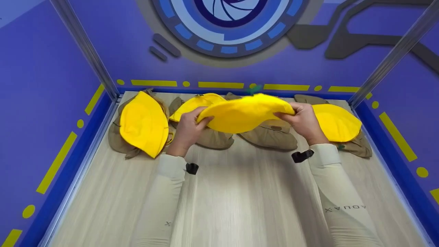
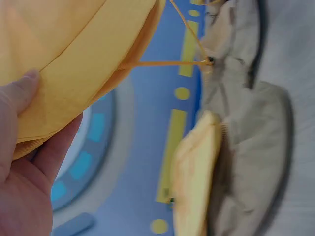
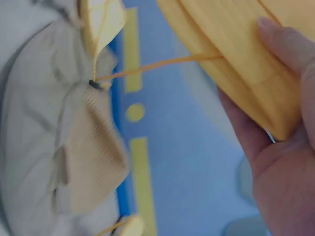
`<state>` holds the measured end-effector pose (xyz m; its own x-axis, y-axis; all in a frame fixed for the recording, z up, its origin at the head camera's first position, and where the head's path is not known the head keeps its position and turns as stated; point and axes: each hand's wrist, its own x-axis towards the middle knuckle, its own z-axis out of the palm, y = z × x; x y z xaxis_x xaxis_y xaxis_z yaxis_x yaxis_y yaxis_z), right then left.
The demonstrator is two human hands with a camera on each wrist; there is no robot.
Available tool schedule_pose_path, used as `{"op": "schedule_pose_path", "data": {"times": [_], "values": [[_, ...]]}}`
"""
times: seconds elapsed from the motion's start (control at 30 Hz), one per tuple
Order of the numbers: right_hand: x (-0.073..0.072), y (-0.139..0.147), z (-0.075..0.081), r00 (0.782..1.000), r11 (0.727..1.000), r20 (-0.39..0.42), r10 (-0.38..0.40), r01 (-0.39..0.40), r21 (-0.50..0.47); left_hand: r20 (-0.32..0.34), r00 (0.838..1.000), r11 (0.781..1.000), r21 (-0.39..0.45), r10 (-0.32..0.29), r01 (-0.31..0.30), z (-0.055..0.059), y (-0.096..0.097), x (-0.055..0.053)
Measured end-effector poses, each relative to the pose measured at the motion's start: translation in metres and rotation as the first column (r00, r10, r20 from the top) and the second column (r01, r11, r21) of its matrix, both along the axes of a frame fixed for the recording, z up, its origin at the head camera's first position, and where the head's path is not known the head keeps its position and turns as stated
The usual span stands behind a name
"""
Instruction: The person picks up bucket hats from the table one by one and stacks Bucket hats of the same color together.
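A yellow fabric bucket hat [image 1: 240, 116] is held up in the air, flattened sideways, with a blurred green leaf-like piece on its top edge. My left hand [image 1: 187, 130] pinches its left end, thumb on the near face; my right hand [image 1: 304, 122] pinches the right end the same way. In the left wrist view, an orange chin cord [image 2: 167, 63] runs from the hat's edge to a dark toggle [image 2: 209, 61]. Below the held hat lies a khaki hat [image 1: 274, 138] with a mesh part; another khaki hat [image 1: 216, 140] is beside it, partly under a yellow hat [image 1: 200, 100].
At the left, a yellow hat [image 1: 144, 123] lies on a khaki one [image 1: 118, 139]. At the right, another yellow hat [image 1: 337, 122] overlaps a khaki hat [image 1: 360, 146]. The hats form a row along the blue back wall [image 1: 130, 61] on a wood-grain table [image 1: 240, 206].
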<state>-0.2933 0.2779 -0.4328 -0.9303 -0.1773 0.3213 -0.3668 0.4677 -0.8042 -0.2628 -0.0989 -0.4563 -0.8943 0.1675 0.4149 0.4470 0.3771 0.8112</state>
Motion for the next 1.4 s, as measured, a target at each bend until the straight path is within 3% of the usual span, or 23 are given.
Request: {"op": "schedule_pose_path", "data": {"times": [0.17,0.33,0.47,0.57,0.73,0.93,1.03,1.27,1.4], "values": [[0.014,-0.017,0.025,0.995,0.985,-0.087,-0.047,0.032,-0.169,-0.027,0.999,0.997,0.076,0.034,-0.032,0.026,-0.012,0.008],[0.028,-0.034,0.038,0.991,0.975,-0.137,-0.016,-0.015,-0.222,-0.089,0.994,0.993,0.103,0.069,-0.060,0.048,-0.028,0.020],[0.039,-0.047,0.038,0.990,0.970,-0.137,0.040,-0.071,-0.231,-0.082,0.991,0.992,0.078,0.103,-0.097,0.057,-0.044,0.031],[0.047,-0.055,0.030,0.989,0.971,-0.128,0.071,-0.098,-0.219,-0.049,0.991,0.991,0.063,0.123,-0.120,0.055,-0.054,0.039],[0.055,-0.067,0.001,0.990,0.978,-0.108,0.089,-0.108,-0.178,-0.002,0.989,0.989,0.005,0.145,-0.145,0.035,-0.069,0.048],[0.064,-0.080,-0.049,0.993,0.984,0.039,0.111,-0.105,-0.147,0.118,0.980,0.986,-0.053,0.161,-0.156,-0.007,-0.083,0.061],[0.069,-0.085,-0.074,0.989,0.989,0.122,0.087,-0.072,-0.128,0.203,0.959,0.980,-0.068,0.197,-0.187,-0.031,-0.085,0.068],[0.083,-0.094,-0.118,0.969,0.997,0.246,-0.001,0.019,-0.073,0.362,0.888,0.959,-0.133,0.283,-0.251,-0.075,-0.081,0.082],[0.090,-0.096,-0.133,0.965,0.999,0.261,-0.034,0.031,0.015,0.381,0.878,0.956,-0.161,0.290,-0.246,-0.090,-0.078,0.087]]}}
